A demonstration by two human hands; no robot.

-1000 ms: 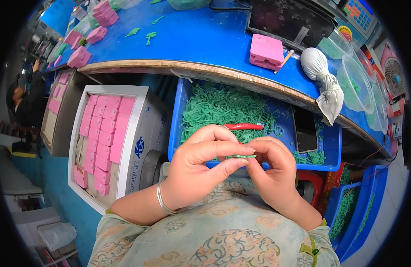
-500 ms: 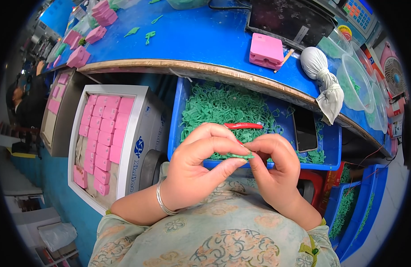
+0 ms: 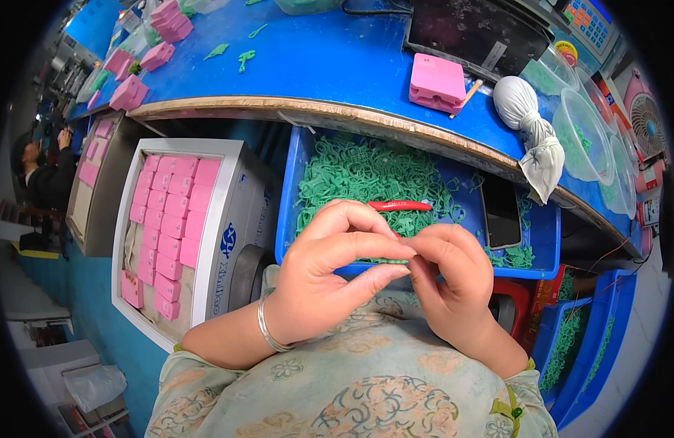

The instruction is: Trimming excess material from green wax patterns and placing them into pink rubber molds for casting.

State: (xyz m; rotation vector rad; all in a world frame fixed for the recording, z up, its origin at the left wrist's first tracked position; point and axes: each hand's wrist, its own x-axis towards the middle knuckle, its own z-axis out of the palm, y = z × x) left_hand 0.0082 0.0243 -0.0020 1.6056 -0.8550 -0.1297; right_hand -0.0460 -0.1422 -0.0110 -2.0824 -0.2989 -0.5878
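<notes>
In front of my body, my left hand [image 3: 333, 274] pinches a small thin green piece [image 3: 387, 260] between thumb and fingers, with only its edge showing. My right hand [image 3: 454, 277] meets it there, thumb and fingers pressed together at the left fingertips. Whatever the right fingers grip is hidden. Just beyond both hands lies a blue tray [image 3: 287, 212] heaped with small green openwork pieces [image 3: 373, 171]. On the heap rests a tool with a red handle [image 3: 400, 206], its near end covered by my hands. A dark phone [image 3: 500, 212] leans at the tray's right side.
Pink blocks [image 3: 173, 228] fill a white-framed box [image 3: 231, 175] at left. On the blue bench [image 3: 315, 66] are a pink block [image 3: 437, 82], a tied white cloth bag [image 3: 517, 106] and clear bowls [image 3: 581, 139]. Blue trays [image 3: 600, 328] stand at right. A person [image 3: 52, 175] is far left.
My fingertips have closed further around the green piece, so less of it shows. The person at far left now has a hand raised.
</notes>
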